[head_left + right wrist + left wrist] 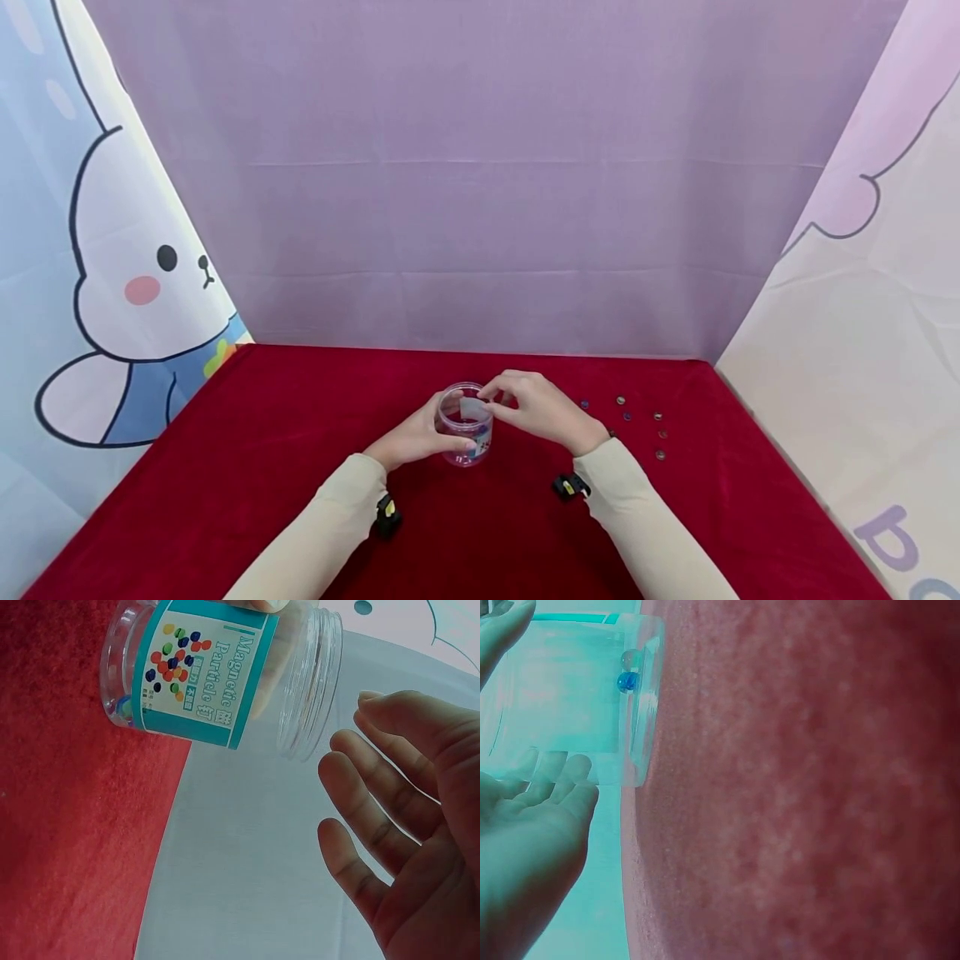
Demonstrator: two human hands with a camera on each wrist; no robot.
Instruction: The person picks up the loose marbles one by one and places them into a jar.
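Observation:
A clear plastic jar (466, 425) with a screw-thread rim and no lid on it stands upright on the red cloth. Its teal-edged label (202, 671) reads "Magnetic Particle". My left hand (420, 435) grips the jar, thumb on the near side and fingers around the far side. Inside, low down, lie a blue ball (627, 682) and a paler one (632, 658). My right hand (536, 406) is at the jar's mouth, its fingers loosely bent near the rim. In the right wrist view no item shows between its fingers.
Several small round pieces (621, 401) lie scattered on the red cloth (300, 433) to the right of my right hand. A purple curtain (480, 208) hangs behind the table, with printed cloths at both sides. Each wrist carries a small black device (387, 517).

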